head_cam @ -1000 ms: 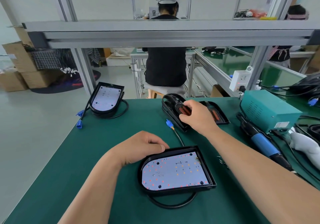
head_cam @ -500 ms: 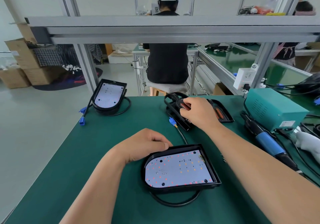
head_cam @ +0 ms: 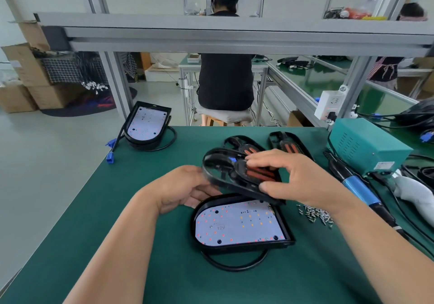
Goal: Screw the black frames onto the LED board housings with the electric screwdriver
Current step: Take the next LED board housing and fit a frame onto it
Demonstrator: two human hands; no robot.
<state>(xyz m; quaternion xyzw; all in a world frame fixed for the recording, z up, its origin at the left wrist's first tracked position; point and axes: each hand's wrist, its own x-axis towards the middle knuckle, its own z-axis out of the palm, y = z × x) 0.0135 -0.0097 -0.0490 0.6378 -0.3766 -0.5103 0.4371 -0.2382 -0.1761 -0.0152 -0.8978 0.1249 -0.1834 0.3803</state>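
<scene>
A black LED board housing [head_cam: 242, 224] with a white board lies on the green bench [head_cam: 117, 209] in front of me. Just above its far edge I hold a black frame [head_cam: 225, 172] with red strips, tilted. My right hand [head_cam: 293, 177] grips the frame's right side, thumb under, fingers on top. My left hand [head_cam: 185, 188] holds the frame's left edge from below. The electric screwdriver [head_cam: 359, 186], black with a blue grip, lies on the bench at the right. Two more black frames [head_cam: 291, 144] lie at the back.
A second LED housing [head_cam: 146, 125] with a blue plug stands at the back left. Several small screws [head_cam: 314, 213] lie right of the near housing. A teal power box [head_cam: 366, 144] sits at the right. An aluminium rail crosses overhead. A person sits beyond the bench.
My right hand has lifted one black frame off the back stack and brought it toward me over the housing. My left hand left the housing's edge and took the frame's left side.
</scene>
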